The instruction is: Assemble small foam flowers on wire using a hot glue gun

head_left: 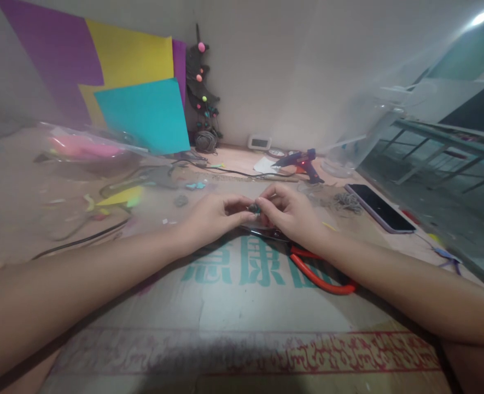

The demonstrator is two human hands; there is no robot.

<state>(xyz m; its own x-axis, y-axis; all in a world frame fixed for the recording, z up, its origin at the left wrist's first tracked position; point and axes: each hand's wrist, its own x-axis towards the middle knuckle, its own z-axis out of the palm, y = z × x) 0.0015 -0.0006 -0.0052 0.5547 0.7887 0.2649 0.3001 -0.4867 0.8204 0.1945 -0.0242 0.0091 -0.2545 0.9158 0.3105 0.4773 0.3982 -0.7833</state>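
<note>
My left hand [215,217] and my right hand [287,210] meet over the middle of a cardboard sheet [233,301] printed with green characters. Both pinch a small dark object [254,208] between their fingertips; it is too small to name. Red-handled scissors [319,273] lie on the cardboard right under my right wrist, blades pointing toward my hands.
A blue glue gun [299,161] and a phone [379,207] lie at the right. Coloured paper sheets [143,112] lean on the wall beside a dark decorated tree shape [200,90]. A plastic bag with pink contents [86,149], cables and paper scraps lie at the left.
</note>
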